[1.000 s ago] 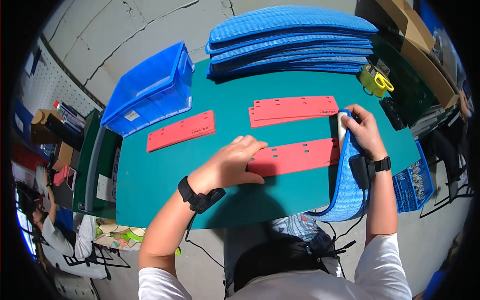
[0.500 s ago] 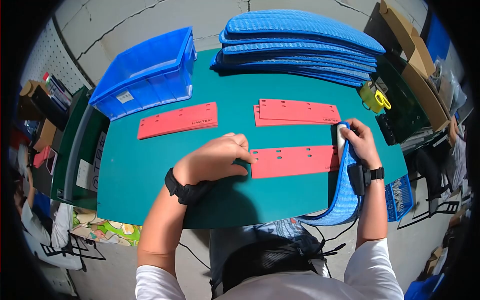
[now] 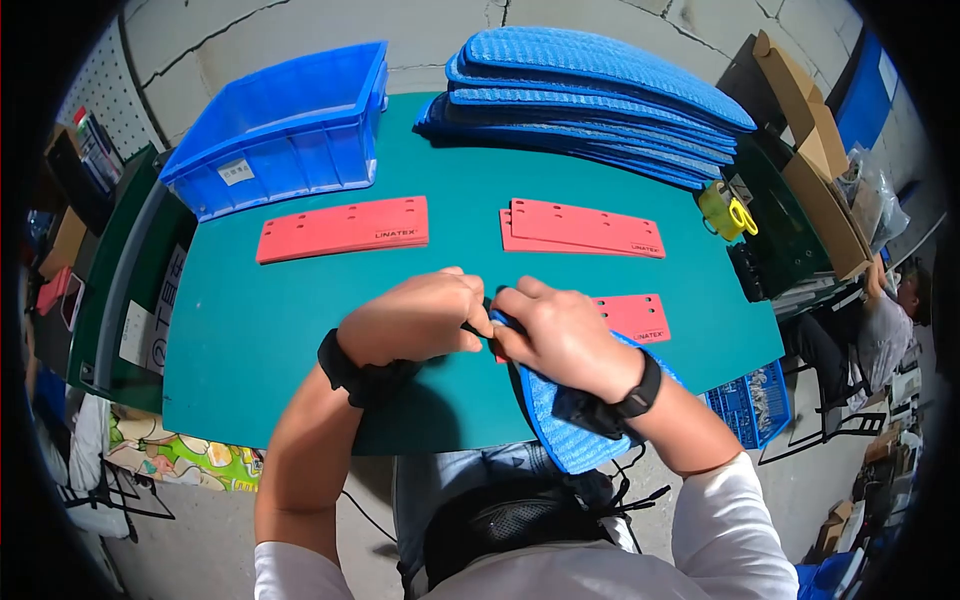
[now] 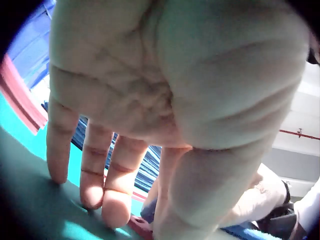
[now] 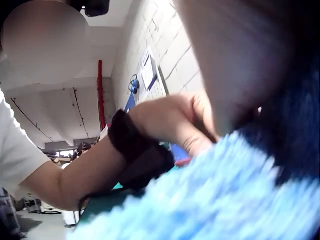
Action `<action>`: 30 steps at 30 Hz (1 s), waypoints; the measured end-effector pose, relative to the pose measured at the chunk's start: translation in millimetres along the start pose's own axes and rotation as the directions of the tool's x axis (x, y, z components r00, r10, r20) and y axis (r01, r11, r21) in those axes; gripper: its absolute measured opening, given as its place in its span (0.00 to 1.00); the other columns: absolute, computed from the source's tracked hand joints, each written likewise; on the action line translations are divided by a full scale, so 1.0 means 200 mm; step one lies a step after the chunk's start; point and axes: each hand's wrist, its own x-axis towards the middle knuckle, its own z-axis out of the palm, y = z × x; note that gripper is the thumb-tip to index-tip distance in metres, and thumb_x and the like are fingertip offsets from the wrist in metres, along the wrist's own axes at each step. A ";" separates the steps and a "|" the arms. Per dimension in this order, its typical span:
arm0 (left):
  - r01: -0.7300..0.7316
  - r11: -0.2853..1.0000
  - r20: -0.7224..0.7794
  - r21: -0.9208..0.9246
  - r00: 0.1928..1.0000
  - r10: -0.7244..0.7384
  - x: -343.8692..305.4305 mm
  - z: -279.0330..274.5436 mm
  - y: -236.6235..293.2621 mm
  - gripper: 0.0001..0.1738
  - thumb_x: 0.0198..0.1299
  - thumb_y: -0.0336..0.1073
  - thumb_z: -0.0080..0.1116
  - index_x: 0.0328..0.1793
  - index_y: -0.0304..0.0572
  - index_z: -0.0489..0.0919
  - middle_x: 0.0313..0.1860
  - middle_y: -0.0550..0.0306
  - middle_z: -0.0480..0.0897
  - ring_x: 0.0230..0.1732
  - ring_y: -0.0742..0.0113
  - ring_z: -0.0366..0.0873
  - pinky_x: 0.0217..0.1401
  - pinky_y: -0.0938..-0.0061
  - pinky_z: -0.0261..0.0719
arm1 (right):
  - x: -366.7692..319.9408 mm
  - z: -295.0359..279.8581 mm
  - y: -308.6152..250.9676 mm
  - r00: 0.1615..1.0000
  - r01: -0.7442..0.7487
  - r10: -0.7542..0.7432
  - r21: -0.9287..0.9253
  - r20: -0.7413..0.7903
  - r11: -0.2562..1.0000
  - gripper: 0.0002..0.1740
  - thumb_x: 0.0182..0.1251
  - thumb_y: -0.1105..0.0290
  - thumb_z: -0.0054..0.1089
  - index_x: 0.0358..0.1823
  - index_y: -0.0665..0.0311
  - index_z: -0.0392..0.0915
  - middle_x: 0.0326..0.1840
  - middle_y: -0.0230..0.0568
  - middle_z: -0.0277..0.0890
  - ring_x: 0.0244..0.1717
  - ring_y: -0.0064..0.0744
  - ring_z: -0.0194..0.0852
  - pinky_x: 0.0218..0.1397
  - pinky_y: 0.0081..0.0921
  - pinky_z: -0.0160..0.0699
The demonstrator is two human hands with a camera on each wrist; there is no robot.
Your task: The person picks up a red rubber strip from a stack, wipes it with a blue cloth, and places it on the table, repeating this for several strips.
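Note:
A blue fluffy pad (image 3: 570,425) (image 5: 215,200) hangs from my right hand (image 3: 565,335), whose fingers and thumb grip its end. My left hand (image 3: 415,315) (image 4: 150,90) meets that end from the left, thumb and forefinger pinching the pad's edge; its other fingers hang extended in the left wrist view. Beneath the pad and right hand lies a red perforated strip (image 3: 640,315), mostly covered, its right end showing. Two overlapping red strips (image 3: 585,228) lie beyond it. More stacked red strips (image 3: 345,228) are at the left. Exact fingertip contact is partly hidden.
On the green table (image 3: 300,350), a blue bin (image 3: 280,160) stands back left and a stack of blue pads (image 3: 600,90) back centre. Yellow scissors and tape (image 3: 727,212) sit at the right edge. A blue basket (image 3: 750,405) is beyond the right edge.
My right hand has carried the pad's end leftward from the red strip's right end to its left end, beside my left hand. The left thumb and forefinger have closed on the pad's edge.

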 end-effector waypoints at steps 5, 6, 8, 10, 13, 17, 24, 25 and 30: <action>0.039 0.999 -0.060 -0.032 0.997 -0.041 -0.01 0.02 0.01 0.15 0.53 0.36 0.67 0.48 0.48 0.90 0.37 0.55 0.79 0.47 0.55 0.73 0.56 0.64 0.70 | -0.08 -0.06 0.10 0.992 -0.123 0.123 0.010 -0.006 0.992 0.10 0.64 0.62 0.61 0.41 0.59 0.80 0.34 0.48 0.77 0.35 0.54 0.80 0.38 0.47 0.79; 0.061 0.996 -0.069 -0.060 0.995 -0.065 -0.02 0.03 0.01 0.16 0.52 0.37 0.67 0.48 0.48 0.90 0.37 0.54 0.80 0.48 0.55 0.73 0.55 0.64 0.71 | -0.12 -0.12 0.15 0.985 -0.170 0.170 -0.026 0.004 0.985 0.11 0.64 0.62 0.61 0.41 0.60 0.80 0.35 0.49 0.78 0.37 0.54 0.80 0.40 0.46 0.79; 0.041 0.997 -0.082 -0.062 0.996 -0.046 -0.01 0.03 0.00 0.16 0.52 0.37 0.67 0.49 0.48 0.90 0.38 0.54 0.81 0.47 0.54 0.73 0.54 0.64 0.72 | -0.25 -0.20 0.32 0.962 -0.267 0.262 -0.048 -0.080 0.963 0.12 0.63 0.63 0.62 0.42 0.62 0.81 0.38 0.52 0.79 0.40 0.56 0.80 0.43 0.45 0.78; 0.020 0.998 -0.096 -0.066 0.995 -0.026 -0.01 0.03 0.00 0.16 0.52 0.37 0.66 0.49 0.49 0.90 0.38 0.54 0.82 0.47 0.54 0.73 0.53 0.64 0.73 | -0.38 -0.26 0.49 0.913 -0.397 0.389 -0.047 -0.126 0.917 0.12 0.63 0.64 0.63 0.43 0.64 0.81 0.39 0.54 0.80 0.41 0.56 0.80 0.43 0.45 0.77; 0.004 0.999 -0.087 -0.035 0.996 -0.007 0.00 0.03 0.02 0.15 0.51 0.32 0.63 0.47 0.44 0.89 0.40 0.52 0.88 0.47 0.49 0.80 0.58 0.61 0.75 | -0.42 -0.35 0.50 0.859 -0.510 0.490 -0.160 -0.151 0.845 0.12 0.63 0.66 0.64 0.44 0.66 0.81 0.38 0.54 0.80 0.41 0.57 0.79 0.43 0.44 0.77; -0.014 0.999 -0.124 -0.029 0.992 0.010 0.01 0.03 0.01 0.14 0.49 0.32 0.61 0.43 0.43 0.89 0.37 0.49 0.87 0.40 0.47 0.82 0.51 0.60 0.78 | -0.28 -0.31 0.41 0.940 -0.299 0.258 -0.179 -0.222 0.937 0.10 0.63 0.66 0.63 0.41 0.64 0.80 0.39 0.51 0.80 0.40 0.56 0.79 0.41 0.44 0.78; -0.036 0.999 -0.153 -0.035 0.988 0.030 0.01 0.01 0.03 0.10 0.47 0.29 0.60 0.36 0.44 0.88 0.26 0.45 0.81 0.31 0.44 0.77 0.38 0.57 0.76 | 0.04 0.03 0.06 0.999 -0.041 0.039 -0.118 -0.025 0.992 0.09 0.64 0.64 0.64 0.41 0.60 0.80 0.35 0.45 0.77 0.33 0.53 0.80 0.35 0.44 0.79; -0.075 0.997 -0.184 -0.014 0.980 0.072 0.01 0.01 0.02 0.12 0.47 0.28 0.61 0.38 0.45 0.89 0.24 0.45 0.80 0.30 0.45 0.76 0.38 0.57 0.75 | 0.04 0.01 0.07 0.997 -0.069 0.067 -0.090 -0.029 0.994 0.09 0.65 0.64 0.64 0.41 0.60 0.80 0.35 0.46 0.77 0.33 0.52 0.80 0.35 0.44 0.79; -0.146 0.987 -0.301 -0.064 0.946 0.120 0.00 0.05 -0.01 0.13 0.46 0.27 0.61 0.38 0.45 0.90 0.23 0.46 0.80 0.31 0.44 0.77 0.39 0.58 0.76 | -0.12 -0.13 0.29 0.973 -0.222 0.215 -0.078 -0.088 0.972 0.12 0.66 0.63 0.62 0.44 0.63 0.81 0.39 0.50 0.81 0.39 0.56 0.81 0.41 0.44 0.80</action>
